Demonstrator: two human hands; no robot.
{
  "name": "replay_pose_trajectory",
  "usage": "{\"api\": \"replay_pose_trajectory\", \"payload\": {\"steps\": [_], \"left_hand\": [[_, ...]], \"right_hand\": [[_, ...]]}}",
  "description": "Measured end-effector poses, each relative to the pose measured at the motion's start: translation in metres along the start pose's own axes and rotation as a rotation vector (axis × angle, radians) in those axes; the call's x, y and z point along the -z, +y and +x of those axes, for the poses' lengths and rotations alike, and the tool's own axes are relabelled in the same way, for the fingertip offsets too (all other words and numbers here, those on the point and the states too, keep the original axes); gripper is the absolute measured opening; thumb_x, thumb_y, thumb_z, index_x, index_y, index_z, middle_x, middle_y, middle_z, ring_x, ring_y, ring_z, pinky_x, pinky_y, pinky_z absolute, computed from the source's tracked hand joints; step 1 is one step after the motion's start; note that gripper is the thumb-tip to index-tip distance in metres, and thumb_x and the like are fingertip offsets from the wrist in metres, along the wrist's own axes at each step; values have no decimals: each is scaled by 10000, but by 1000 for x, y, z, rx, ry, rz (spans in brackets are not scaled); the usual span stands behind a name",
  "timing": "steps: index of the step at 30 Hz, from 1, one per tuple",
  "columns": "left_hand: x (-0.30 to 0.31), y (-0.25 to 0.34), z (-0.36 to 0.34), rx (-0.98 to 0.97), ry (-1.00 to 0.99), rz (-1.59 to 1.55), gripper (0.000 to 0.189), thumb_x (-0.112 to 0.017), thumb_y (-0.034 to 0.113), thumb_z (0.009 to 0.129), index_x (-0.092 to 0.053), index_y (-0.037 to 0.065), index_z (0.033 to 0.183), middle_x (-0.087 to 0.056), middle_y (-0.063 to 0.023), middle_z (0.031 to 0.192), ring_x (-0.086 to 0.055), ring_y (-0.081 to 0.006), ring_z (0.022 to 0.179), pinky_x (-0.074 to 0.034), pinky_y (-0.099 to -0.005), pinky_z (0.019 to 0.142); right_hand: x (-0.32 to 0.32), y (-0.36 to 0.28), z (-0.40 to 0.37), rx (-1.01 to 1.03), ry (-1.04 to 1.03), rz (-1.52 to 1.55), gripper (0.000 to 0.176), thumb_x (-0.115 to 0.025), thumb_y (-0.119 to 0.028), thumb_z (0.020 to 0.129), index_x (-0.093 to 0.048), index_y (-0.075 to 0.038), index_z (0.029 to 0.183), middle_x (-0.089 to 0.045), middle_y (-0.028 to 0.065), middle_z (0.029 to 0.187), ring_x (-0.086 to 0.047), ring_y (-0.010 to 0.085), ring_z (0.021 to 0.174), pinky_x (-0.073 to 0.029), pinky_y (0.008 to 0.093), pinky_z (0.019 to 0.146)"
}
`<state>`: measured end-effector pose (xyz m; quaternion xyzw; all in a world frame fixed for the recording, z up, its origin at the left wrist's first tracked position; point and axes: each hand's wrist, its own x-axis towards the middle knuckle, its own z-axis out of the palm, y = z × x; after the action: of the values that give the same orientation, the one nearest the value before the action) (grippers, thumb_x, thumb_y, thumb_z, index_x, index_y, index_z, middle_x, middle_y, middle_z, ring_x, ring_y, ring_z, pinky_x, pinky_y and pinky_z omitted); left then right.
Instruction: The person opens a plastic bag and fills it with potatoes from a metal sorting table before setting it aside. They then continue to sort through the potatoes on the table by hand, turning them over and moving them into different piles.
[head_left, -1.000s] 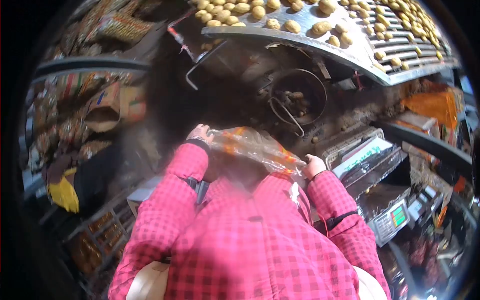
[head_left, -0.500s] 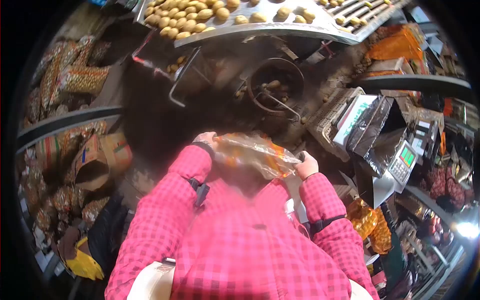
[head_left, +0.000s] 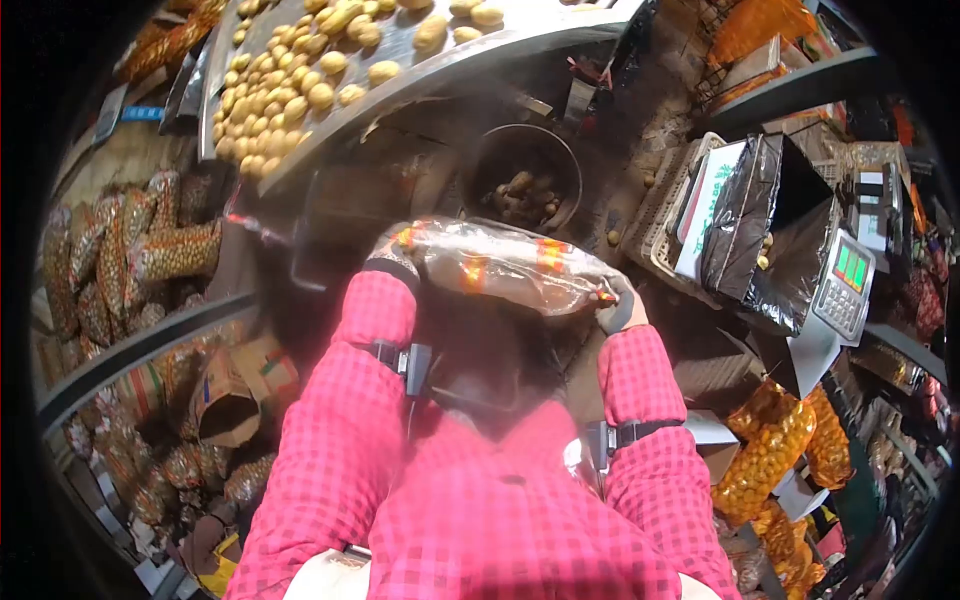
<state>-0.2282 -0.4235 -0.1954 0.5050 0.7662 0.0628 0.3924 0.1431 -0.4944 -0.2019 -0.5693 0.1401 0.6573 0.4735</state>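
Observation:
A clear plastic bag (head_left: 505, 268) with orange and red printing is stretched sideways between my two hands, in front of my body. My left hand (head_left: 397, 243) is closed on its left end, partly covered by the plastic. At the right end, my right hand (head_left: 624, 305) grips the bag's gathered edge with the fingers wrapped round it. The bag looks puffed and see-through, with no potatoes visible inside. Beyond it stands a round bucket (head_left: 572, 160) with several potatoes (head_left: 527, 198) at its bottom.
A metal sorting table (head_left: 385, 95) heaped with potatoes (head_left: 275, 110) spans the far side. To the right are a crate (head_left: 655, 215), a box lined with black plastic (head_left: 745, 240) and a scale with a lit display (head_left: 845, 285). Filled bags (head_left: 175, 250) are piled at left.
My view has turned and shifted toward the table's left part. The bag has gone from slack and crumpled to spread and puffed, and both hands still hold its ends.

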Motion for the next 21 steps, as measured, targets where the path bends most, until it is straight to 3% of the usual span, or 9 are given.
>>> {"api": "replay_pose_trajectory", "payload": {"steps": [2, 4, 6, 7, 8, 16, 19, 20, 21], "left_hand": [[1, 10, 25, -20, -10, -74, 298, -543, 242, 764, -586, 108, 1026, -577, -127, 1033, -536, -270, 995, -426, -338, 851], [0, 19, 48, -30, -37, -141, 303, -556, 237, 754, -586, 104, 1024, -580, -126, 1028, -540, -265, 990, -427, -334, 849], [-6, 26, 67, -21, -86, -202, 309, -568, 233, 743, -585, 101, 1022, -582, -125, 1023, -543, -261, 985, -429, -330, 847], [-10, 26, 74, -8, -114, -228, 312, -575, 230, 738, -585, 99, 1021, -584, -125, 1021, -545, -258, 982, -429, -328, 846], [-17, 23, 76, 11, -153, -245, 316, -581, 228, 733, -584, 97, 1020, -585, -124, 1018, -546, -256, 980, -430, -326, 845], [-30, -60, -28, 275, -616, -342, 349, -631, 210, 690, -581, 82, 1011, -597, -121, 999, -560, -238, 959, -436, -309, 837], [-23, -69, -57, 314, -605, -278, 363, -650, 204, 675, -580, 77, 1008, -601, -119, 992, -565, -231, 952, -438, -303, 834], [-24, -69, -62, 316, -578, -191, 368, -656, 202, 669, -580, 75, 1007, -603, -119, 989, -567, -229, 949, -438, -301, 832], [-25, -68, -64, 303, -556, 49, 398, -670, 181, 637, -577, 62, 1006, -608, -126, 966, -577, -230, 927, -450, -306, 807]], "right_hand": [[-6, -14, 20, 142, -398, -306, 252, -429, -153, 844, -570, -71, 1036, -615, 70, 917, -584, 151, 774, -485, 279, 623], [-18, -9, 60, 259, -269, -246, 286, -427, -185, 849, -570, -53, 1057, -618, 74, 922, -603, 172, 773, -491, 278, 638], [-34, -15, 58, 340, -204, -506, 251, -466, -138, 832, -591, 11, 992, -615, 106, 907, -598, 165, 818, -493, 297, 630], [-20, -6, 84, 562, -257, -808, 254, -473, -147, 835, -583, 15, 997, -609, 121, 922, -599, 172, 816, -491, 299, 626], [-46, -18, 55, 91, -97, -540, 268, -493, -142, 828, -557, 10, 1040, -604, 112, 944, -600, 178, 815, -487, 291, 643], [39, 60, 7, -7, -450, -591, 324, -532, -163, 801, -529, -2, 1083, -601, 98, 976, -594, 178, 836, -474, 303, 698], [56, 77, -13, 11, -462, -691, 350, -547, -171, 791, -518, -7, 1099, -599, 93, 988, -592, 179, 843, -469, 308, 719], [58, 84, -19, 59, -472, -768, 359, -552, -173, 788, -514, -8, 1104, -599, 91, 992, -591, 179, 846, -467, 309, 726], [56, 92, -19, 234, -518, -954, 385, -586, -218, 755, -544, -13, 1079, -615, 115, 972, -597, 204, 866, -458, 323, 753]]}}
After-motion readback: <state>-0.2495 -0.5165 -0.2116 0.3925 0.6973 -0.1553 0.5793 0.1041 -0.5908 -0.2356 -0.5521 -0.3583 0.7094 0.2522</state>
